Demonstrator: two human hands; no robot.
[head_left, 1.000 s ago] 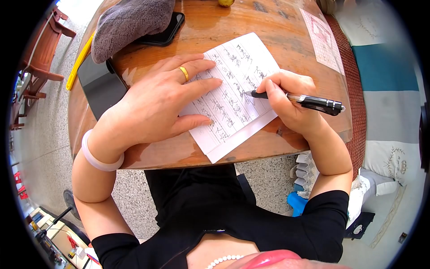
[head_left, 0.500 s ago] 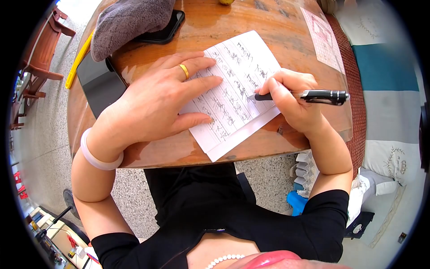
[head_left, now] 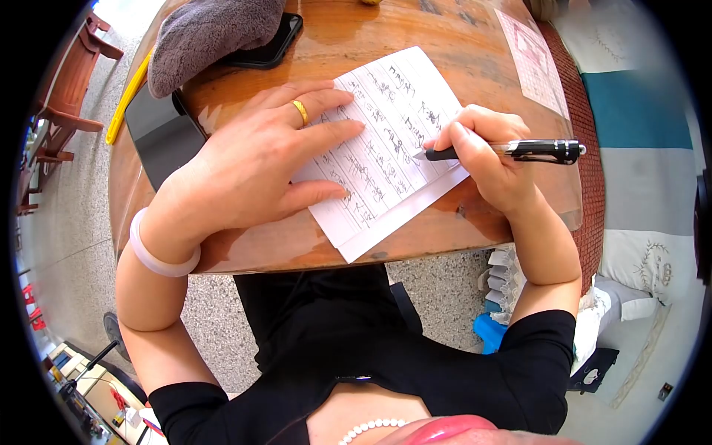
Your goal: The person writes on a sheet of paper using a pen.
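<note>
Lined white paper (head_left: 404, 96) with rows of black handwriting lies at a slant on the wooden table, with another sheet showing under its lower edge. My left hand (head_left: 259, 159) rests flat across the paper's left side, fingers spread, and covers part of the writing. It wears a gold ring and a pale bangle (head_left: 159, 256). In my right hand (head_left: 486, 156) is a black pen (head_left: 545, 151), gripped between thumb and fingers. The pen's tip is at the paper, by the end of a written line, touching or just above it.
On the wooden table (head_left: 326, 248), a grey towel (head_left: 211, 41) partly covers a black phone (head_left: 278, 44). A dark flat device (head_left: 159, 137) and a yellow strip (head_left: 127, 100) lie to the left. A pink printed sheet (head_left: 530, 63) is at the right.
The pen and my right hand have shifted slightly right, and the pen has turned a little. My left hand stays on the paper. The whole view has moved slightly.
</note>
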